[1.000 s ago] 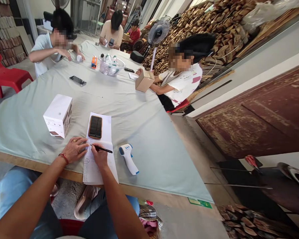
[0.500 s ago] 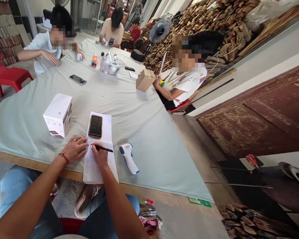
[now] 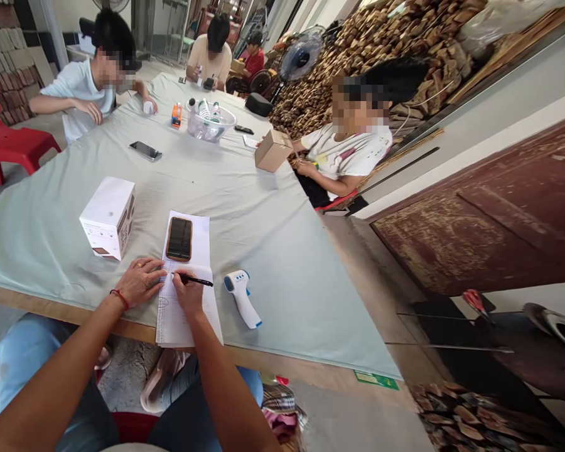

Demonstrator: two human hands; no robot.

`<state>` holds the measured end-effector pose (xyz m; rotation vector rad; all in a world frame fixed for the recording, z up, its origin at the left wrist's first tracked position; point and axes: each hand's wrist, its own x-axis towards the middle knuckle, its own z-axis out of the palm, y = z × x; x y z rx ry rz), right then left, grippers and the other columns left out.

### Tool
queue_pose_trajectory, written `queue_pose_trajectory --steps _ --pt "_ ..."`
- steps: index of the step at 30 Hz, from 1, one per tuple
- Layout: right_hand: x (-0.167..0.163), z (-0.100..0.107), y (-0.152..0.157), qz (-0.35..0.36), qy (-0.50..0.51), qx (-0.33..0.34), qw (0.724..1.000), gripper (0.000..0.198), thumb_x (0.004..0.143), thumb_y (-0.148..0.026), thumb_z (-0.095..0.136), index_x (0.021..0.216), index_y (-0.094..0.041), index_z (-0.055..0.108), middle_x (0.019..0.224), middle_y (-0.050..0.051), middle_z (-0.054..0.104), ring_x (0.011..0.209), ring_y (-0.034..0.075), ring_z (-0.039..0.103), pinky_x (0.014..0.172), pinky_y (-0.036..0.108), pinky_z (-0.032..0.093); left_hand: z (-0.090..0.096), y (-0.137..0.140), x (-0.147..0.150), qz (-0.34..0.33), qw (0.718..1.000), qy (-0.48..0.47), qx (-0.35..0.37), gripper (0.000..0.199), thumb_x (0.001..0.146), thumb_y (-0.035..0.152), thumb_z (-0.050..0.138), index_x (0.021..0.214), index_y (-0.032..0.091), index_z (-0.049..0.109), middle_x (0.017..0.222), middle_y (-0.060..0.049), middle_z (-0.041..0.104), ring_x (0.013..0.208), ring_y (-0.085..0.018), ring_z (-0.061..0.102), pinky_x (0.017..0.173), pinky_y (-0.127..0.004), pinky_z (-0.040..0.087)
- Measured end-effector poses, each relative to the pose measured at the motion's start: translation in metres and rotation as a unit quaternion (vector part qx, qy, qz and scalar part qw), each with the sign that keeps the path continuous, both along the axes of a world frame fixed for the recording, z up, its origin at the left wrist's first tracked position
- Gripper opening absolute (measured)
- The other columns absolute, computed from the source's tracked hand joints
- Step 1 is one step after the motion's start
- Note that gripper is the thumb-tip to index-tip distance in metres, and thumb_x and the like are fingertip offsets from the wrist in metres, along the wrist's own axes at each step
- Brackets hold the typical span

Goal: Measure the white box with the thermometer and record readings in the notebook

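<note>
A black pen [image 3: 196,280] is gripped in my right hand [image 3: 188,296], its tip at the upper part of the notebook's written page. The notebook [image 3: 169,326] lies open at the table's near edge, with handwriting partly covered by my hand. My left hand [image 3: 142,281] rests flat, fingers spread, its fingertips on the notebook's left edge; a red band circles the wrist. On the notebook's far page lies a smartphone [image 3: 179,239] in an orange-edged case. To the right of the notebook is a white and blue infrared thermometer [image 3: 242,298]. A white box [image 3: 108,216] stands beyond my left hand.
Farther along the cloth-covered table [image 3: 306,301] are another phone [image 3: 145,150], a clear basin [image 3: 211,129] with bottles, an orange box [image 3: 176,115] and a cardboard box [image 3: 274,150]. Several people sit around it. A fan [image 3: 301,58] stands behind the right side.
My hands and the pen look nearly unmoved. The person on the right has lowered the long pale item that was held upright. The person on the left has drawn a hand back slightly.
</note>
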<state>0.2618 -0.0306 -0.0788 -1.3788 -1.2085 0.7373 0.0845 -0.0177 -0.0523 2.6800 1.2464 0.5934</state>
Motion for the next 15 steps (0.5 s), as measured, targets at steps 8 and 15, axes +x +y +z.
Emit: queue_pose_trajectory --steps 8,15 --pt "0.0004 0.0022 0.0002 0.007 -0.001 0.004 1.0 0.015 0.073 -0.034 0.054 0.073 -0.024 0.065 0.074 0.002 0.071 0.073 0.02 0.064 0.075 0.035 0.055 0.0007 -0.0003 0.0004 0.003 1.0 -0.008 -0.006 0.028 0.093 0.037 0.054 0.116 0.028 0.068 0.135 -0.005 0.061 0.122 -0.027 0.051 0.107 -0.048 0.038" --pt "-0.0004 0.0022 -0.0004 0.001 0.0 0.009 1.0 0.016 0.072 -0.034 0.053 0.072 -0.024 0.064 0.071 0.002 0.07 0.07 0.02 0.063 0.073 0.035 0.055 0.0021 -0.0006 0.0005 0.002 1.0 -0.007 -0.008 0.028 0.094 0.037 0.053 0.116 0.028 0.068 0.135 -0.004 0.06 0.122 -0.027 0.051 0.107 -0.048 0.038"
